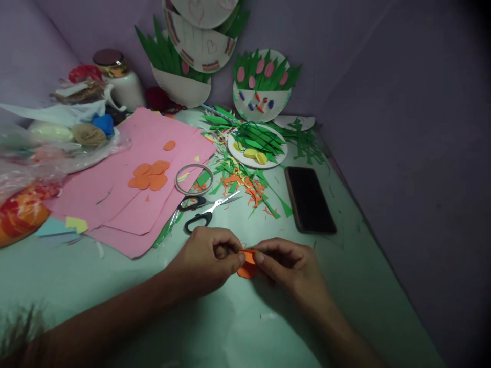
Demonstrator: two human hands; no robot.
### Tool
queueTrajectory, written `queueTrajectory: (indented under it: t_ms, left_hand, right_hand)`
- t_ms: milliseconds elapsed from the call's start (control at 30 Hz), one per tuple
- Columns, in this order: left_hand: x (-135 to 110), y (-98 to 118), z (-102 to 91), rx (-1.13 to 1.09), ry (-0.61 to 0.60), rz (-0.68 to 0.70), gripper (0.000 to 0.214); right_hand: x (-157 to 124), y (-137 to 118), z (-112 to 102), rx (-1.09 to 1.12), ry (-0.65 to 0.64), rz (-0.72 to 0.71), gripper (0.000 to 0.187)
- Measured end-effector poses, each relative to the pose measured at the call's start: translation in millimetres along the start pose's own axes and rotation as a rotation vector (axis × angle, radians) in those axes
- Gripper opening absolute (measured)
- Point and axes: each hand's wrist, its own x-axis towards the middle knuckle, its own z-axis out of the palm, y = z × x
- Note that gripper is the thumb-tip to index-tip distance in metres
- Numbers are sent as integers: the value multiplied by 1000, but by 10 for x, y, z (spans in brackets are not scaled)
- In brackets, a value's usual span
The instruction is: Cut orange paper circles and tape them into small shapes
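A small orange paper piece (246, 269), folded along its top edge, is held between both hands above the table's near part. My left hand (210, 258) pinches its left end between thumb and forefinger. At the right end, my right hand (291, 260) grips the paper the same way, thumb towards me. Just beyond my left hand, black-handled scissors (209, 209) lie with their blades apart. Several orange paper ovals (151, 176) rest on pink paper sheets (126, 204), with a single orange oval (169, 145) a little farther back.
A grey ring (194, 165) overlaps the pink sheets' right edge. Green and orange paper scraps (253, 189) litter the middle. A white plate (230, 149) bears green strips and yellow ovals. A phone (310, 199) lies at right, plastic bags (26, 168) at left. Decorated paper plates (262, 105) stand against the wall.
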Motion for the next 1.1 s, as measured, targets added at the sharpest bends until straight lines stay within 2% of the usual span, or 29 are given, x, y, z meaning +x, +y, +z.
queueTrajectory:
  t_ms: [100,267,433,633,733,800,900,1000,1100]
  left_hand:
    - [-5,6,4,15,12,10,15]
    - [-9,35,5,-11,13,13,14]
    - [28,22,4,-39,55,50,18]
    - [42,-7,3,-64,66,98,20]
    - [18,-45,-1,78,184,249,14]
    - [5,-80,-3,242,245,476,23]
    - [-1,-140,2,475,243,790,28]
    - [-2,-186,17,601,240,880,27]
    - [-8,-178,41,545,221,879,29]
  right_hand:
    - [8,16,5,53,-25,8,14]
    - [-1,24,7,159,-19,19,32]
    - [-48,-33,36,91,11,37,15]
    - [-12,-24,-8,-22,-15,25,12]
    - [18,-32,-62,-72,-71,36,16]
    - [30,-56,-91,-101,-112,48,17]
    - [47,-89,-119,-141,-182,60,17]
    - [72,-85,-139,-164,-228,68,18]
    - [87,-60,-157,-168,-236,72,18]
